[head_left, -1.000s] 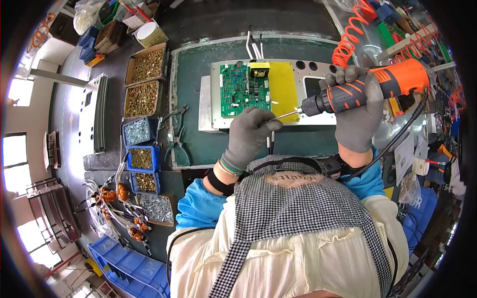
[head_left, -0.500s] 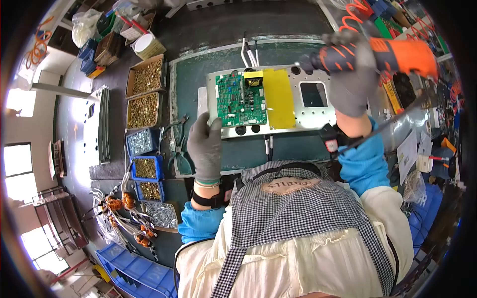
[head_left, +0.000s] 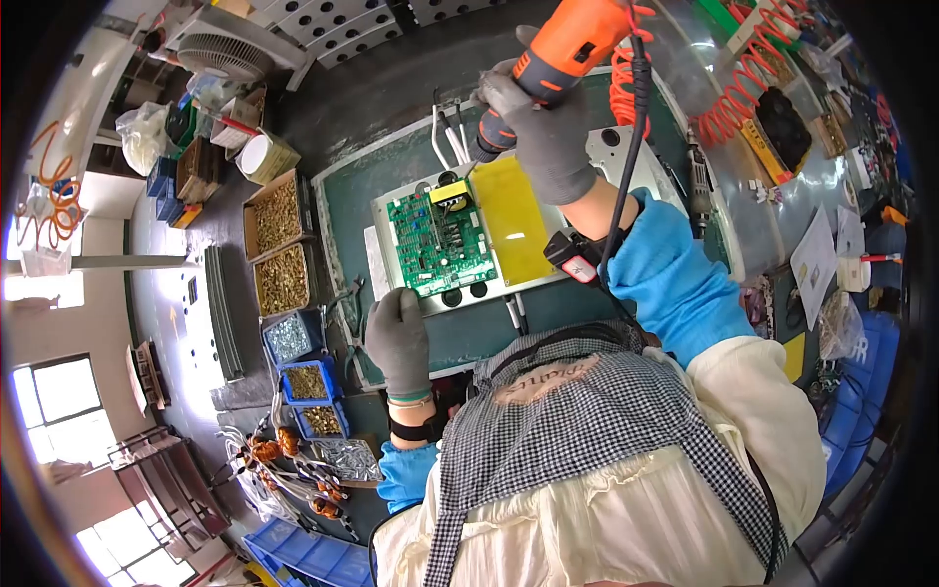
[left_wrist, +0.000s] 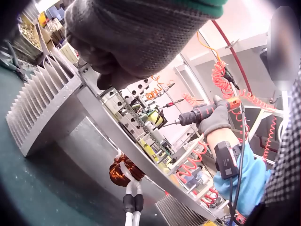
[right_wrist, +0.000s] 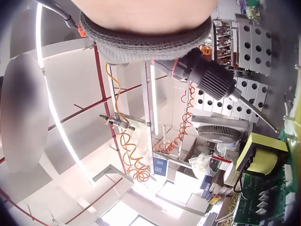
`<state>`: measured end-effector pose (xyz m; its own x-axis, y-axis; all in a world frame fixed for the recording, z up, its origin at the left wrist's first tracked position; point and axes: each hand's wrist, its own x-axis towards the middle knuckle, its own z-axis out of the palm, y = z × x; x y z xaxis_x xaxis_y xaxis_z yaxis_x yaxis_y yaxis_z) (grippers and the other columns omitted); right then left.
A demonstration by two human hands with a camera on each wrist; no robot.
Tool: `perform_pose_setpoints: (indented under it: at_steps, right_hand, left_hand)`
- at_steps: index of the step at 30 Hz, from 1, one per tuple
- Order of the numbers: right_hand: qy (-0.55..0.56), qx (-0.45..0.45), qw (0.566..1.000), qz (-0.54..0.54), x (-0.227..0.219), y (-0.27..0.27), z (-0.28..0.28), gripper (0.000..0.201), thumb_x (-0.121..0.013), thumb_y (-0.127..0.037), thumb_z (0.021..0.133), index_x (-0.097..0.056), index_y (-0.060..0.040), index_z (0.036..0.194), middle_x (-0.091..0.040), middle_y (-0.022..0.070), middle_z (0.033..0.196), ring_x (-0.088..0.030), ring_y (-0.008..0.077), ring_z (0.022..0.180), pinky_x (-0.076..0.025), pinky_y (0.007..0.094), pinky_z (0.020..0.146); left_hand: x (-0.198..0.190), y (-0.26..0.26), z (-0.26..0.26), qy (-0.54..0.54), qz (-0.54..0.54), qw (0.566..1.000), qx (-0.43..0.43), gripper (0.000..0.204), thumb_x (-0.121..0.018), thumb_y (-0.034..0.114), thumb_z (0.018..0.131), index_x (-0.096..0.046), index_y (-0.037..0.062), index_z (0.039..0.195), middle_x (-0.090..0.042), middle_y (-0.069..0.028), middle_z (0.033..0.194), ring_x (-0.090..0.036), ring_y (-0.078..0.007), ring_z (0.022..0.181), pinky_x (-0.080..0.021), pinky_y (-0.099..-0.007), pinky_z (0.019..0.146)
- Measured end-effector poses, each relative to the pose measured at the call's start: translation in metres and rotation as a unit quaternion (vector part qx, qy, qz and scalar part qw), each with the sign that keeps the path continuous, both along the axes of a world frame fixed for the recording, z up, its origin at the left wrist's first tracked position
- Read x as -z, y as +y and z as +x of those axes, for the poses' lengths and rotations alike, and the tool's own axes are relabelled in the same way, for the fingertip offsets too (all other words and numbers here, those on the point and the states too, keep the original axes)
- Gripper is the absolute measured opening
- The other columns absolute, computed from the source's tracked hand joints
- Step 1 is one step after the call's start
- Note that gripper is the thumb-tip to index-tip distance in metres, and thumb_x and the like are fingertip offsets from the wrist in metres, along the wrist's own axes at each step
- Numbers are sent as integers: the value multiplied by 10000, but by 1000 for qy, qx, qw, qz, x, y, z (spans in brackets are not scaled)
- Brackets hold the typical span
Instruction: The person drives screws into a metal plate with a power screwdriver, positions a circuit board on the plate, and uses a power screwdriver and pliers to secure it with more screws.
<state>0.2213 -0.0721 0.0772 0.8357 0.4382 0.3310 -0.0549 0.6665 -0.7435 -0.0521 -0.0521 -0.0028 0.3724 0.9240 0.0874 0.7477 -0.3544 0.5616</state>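
Note:
My gloved right hand [head_left: 553,137] grips an orange and black electric screwdriver [head_left: 577,44] above the metal panel [head_left: 608,147]. In the right wrist view its bit [right_wrist: 256,113] points down at the far edge of the green circuit board [head_left: 416,249], close to the yellow transformer [right_wrist: 263,141]. At the panel's near left corner, my gloved left hand [head_left: 398,342] holds the edge with curled fingers. The left wrist view shows a finned heat sink [left_wrist: 42,103] and a copper coil [left_wrist: 124,170] beneath the panel. A yellow sheet [head_left: 514,230] lies beside the board.
To the left stand boxes of brass parts [head_left: 284,279] and blue bins [head_left: 306,382], with pliers [head_left: 352,323] between them and the panel. Wired coils [head_left: 284,460] lie nearer me. A black cord [head_left: 631,147] hangs from the screwdriver past my right arm.
My left hand has left the screwdriver's bit and moved to the panel's left corner. My right hand has swung the screwdriver left and forward to the board's far side. The head view has turned.

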Motion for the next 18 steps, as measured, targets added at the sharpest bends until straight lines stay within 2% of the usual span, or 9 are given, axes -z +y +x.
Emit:
perform_pose_setpoints:
  at_steps: [5, 8, 9, 12, 13, 16, 18]
  right_hand:
    - [-43, -41, 996, -61, 1, -1, 3, 246, -772, -61, 788, -544, -61, 881, -597, 5, 716, -551, 70, 579, -471, 246, 533]
    - [-151, -63, 976, -140, -7, 0, 6, 524, -720, -35, 798, -487, -30, 1267, -641, 18, 829, -621, 84, 722, -513, 247, 657]
    - [-154, -108, 973, -134, -20, -2, 4, 472, -739, -78, 788, -516, -31, 1201, -624, -5, 800, -594, 70, 686, -498, 239, 631]
    - [-266, -82, 935, -221, -17, 21, 0, 426, -746, -110, 789, -523, -45, 1147, -591, -9, 767, -564, 79, 649, -483, 247, 610]
    - [-365, 25, 917, -161, -24, 28, -5, 368, -746, -127, 793, -534, -55, 1086, -558, -4, 740, -537, 86, 610, -465, 247, 579]
    - [-319, -58, 919, -226, -17, 49, -3, 622, -778, -279, 738, -522, -86, 1271, -656, 104, 852, -660, 212, 775, -529, 366, 748]
    - [-304, -70, 919, -243, -16, 56, -6, 599, -777, -275, 728, -534, -72, 1236, -657, 104, 850, -658, 228, 763, -531, 369, 744]
  left_hand:
    - [-2, 4, -2, -4, -25, 1000, 6, 249, -582, 276, 913, -720, 70, 937, -658, -140, 853, -640, -322, 773, -504, -398, 717]
    - [-2, 5, -3, -10, -32, 999, 12, 248, -582, 273, 911, -720, 69, 936, -657, -142, 855, -641, -322, 779, -501, -398, 721]
    - [-3, 5, -3, -13, -34, 999, 14, 247, -582, 273, 910, -720, 69, 936, -656, -143, 854, -641, -322, 781, -500, -398, 720]
    - [-6, 8, -4, -2, -57, 998, 25, 249, -583, 279, 908, -718, 73, 940, -655, -144, 855, -641, -325, 777, -496, -400, 703]
    - [-8, 9, -4, -1, -52, 998, 25, 248, -583, 281, 907, -718, 75, 938, -653, -144, 852, -639, -327, 775, -495, -400, 698]
    - [-7, 7, -3, -2, -37, 999, 21, 245, -584, 286, 906, -716, 81, 927, -648, -141, 842, -635, -330, 767, -494, -401, 686]
    - [-5, 8, -5, -2, -23, 999, 22, 245, -583, 290, 906, -714, 82, 912, -645, -136, 833, -632, -331, 759, -493, -401, 679]
